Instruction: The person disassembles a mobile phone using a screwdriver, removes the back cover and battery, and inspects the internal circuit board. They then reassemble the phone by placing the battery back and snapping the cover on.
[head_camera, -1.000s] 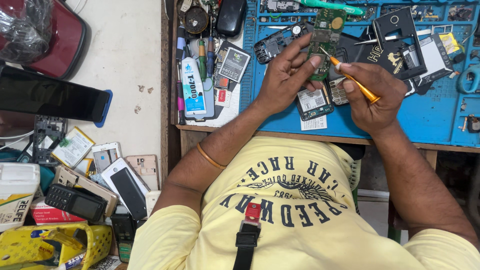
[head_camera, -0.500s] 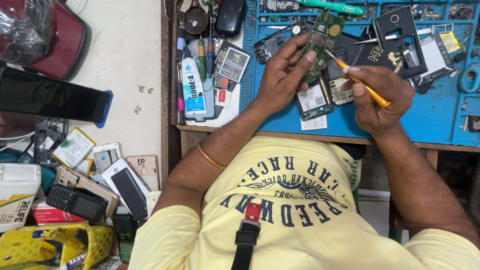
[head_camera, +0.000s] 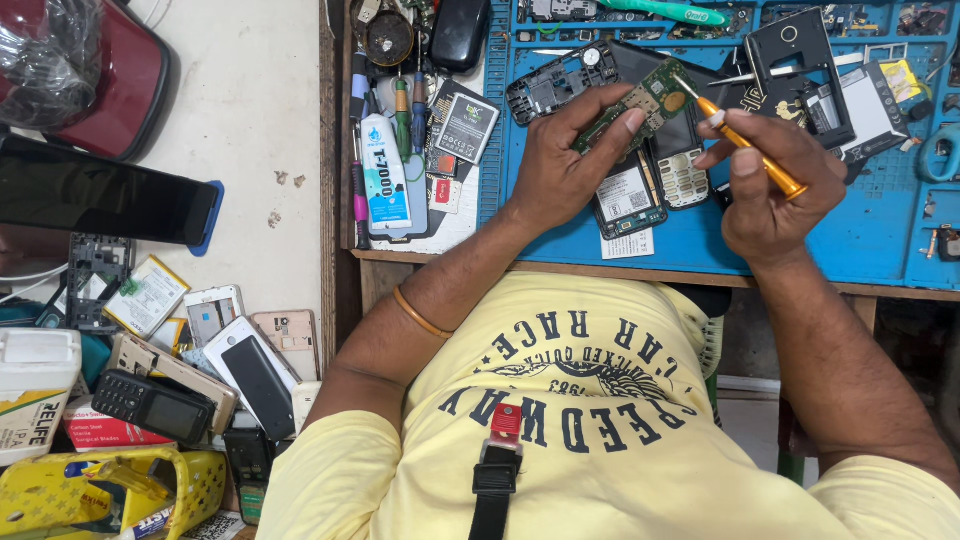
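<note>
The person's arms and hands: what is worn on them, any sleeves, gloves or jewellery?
Both hands are bare, no gloves: left hand, right hand. A thin orange-gold bangle circles the left forearm. Short pale yellow T-shirt sleeves cover only the upper arms; the forearms are uncovered. No watch or ring can be made out.

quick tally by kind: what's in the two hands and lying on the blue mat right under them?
Green circuit board, held in left hand: 1
Orange-handled screwdriver, held in right hand: 1
Phone keypad panel: 1
Open phone body: 1
Black phone frame: 1
White paper label: 1
Total: 6
</note>
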